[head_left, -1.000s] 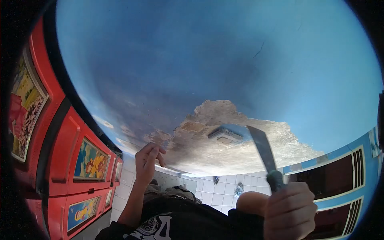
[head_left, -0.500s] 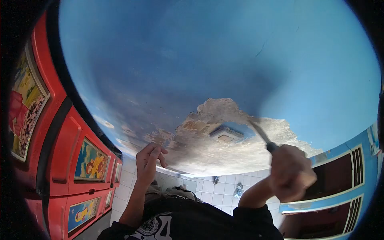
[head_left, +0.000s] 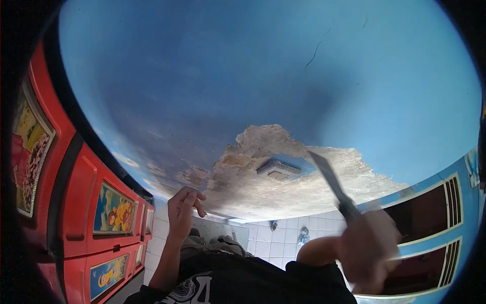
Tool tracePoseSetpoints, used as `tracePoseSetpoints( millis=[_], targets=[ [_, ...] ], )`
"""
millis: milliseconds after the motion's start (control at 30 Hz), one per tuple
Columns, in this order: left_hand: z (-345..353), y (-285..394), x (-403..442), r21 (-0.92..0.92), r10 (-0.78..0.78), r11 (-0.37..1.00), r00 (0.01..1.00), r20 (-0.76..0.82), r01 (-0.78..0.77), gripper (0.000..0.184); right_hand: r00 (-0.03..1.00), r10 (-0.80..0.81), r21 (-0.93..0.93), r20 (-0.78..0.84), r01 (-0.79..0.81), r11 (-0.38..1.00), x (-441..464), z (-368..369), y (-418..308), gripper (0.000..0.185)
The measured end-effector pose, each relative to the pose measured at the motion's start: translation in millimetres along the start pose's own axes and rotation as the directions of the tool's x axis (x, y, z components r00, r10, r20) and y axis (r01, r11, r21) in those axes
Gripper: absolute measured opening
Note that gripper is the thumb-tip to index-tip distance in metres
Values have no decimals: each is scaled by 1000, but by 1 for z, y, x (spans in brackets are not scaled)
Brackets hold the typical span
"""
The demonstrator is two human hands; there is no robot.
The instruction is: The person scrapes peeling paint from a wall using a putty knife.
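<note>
Right grip (head_left: pixel 368 248) lowered | clamped on bladed tool (head_left: pixel 329 177), which juts up-left beyond it | left grip (head_left: pixel 184 210): cannot tell

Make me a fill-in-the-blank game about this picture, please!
1. The right hand grips the bladed tool by its ____.
2. Around the bare patch, the paint on the wall is coloured ____.
3. The red cabinet stands on the picture's ____ side.
4. The floor is covered with pale ____.

Missing words: handle; blue; left; tiles.
</note>
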State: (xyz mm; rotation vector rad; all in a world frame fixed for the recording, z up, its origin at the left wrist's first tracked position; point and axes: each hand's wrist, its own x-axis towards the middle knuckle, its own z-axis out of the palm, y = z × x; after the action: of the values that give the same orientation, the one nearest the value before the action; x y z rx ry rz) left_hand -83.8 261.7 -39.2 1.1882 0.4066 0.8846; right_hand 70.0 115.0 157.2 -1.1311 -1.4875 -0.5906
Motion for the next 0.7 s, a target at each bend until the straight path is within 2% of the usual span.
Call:
tracePoseSetpoints(
  millis=[67,100,167,333,367,400,433,467,500,533,567,633,700],
  targets=[
    [-1,3,1,14,-4,1000,1000,-5,4,25,997,-46,203,-62,57,978,-1,10,9,32],
    [0,2,1,20,-14,1000,1000,-15,14,25,989,148,154,6,-147,977,-1,2,0,56],
    [-2,2,-3,22,-32,999,999,-3,32,25,981,193,120,-36,-187,975,2,-5,-3,55],
    [3,1,2,22,-21,1000,1000,-9,21,25,995,95,148,-27,-90,985,-12,-1,13,25],
    [3,0,2,32,-16,999,1000,3,16,25,973,230,-139,29,-224,965,-14,-5,5,21],
    [3,-1,2,40,-13,999,1000,14,12,24,928,363,-470,85,-284,836,-17,-8,-4,18],
    [2,-1,1,47,-20,999,1000,19,19,24,864,485,-722,137,-248,646,-19,-12,-12,14],
    [2,-2,2,40,-23,999,1000,20,22,24,721,692,-862,-47,-379,337,1,-4,-31,13],
    [3,-3,2,27,-26,999,1000,17,25,24,478,843,-943,-247,-318,-96,21,4,-50,13],
    [5,-4,0,26,-38,999,999,19,37,24,470,847,-944,-250,-314,-104,27,11,-64,13],
    [6,-3,0,28,-52,998,999,11,51,25,435,798,-887,-417,-1,-462,27,15,-72,19],
    [5,-1,2,38,-61,997,998,7,60,25,635,670,-835,-385,70,-546,21,15,-73,25],
    [5,-1,2,50,-57,997,998,8,57,25,548,804,-936,-231,100,-337,29,0,-69,24]
  ],
)
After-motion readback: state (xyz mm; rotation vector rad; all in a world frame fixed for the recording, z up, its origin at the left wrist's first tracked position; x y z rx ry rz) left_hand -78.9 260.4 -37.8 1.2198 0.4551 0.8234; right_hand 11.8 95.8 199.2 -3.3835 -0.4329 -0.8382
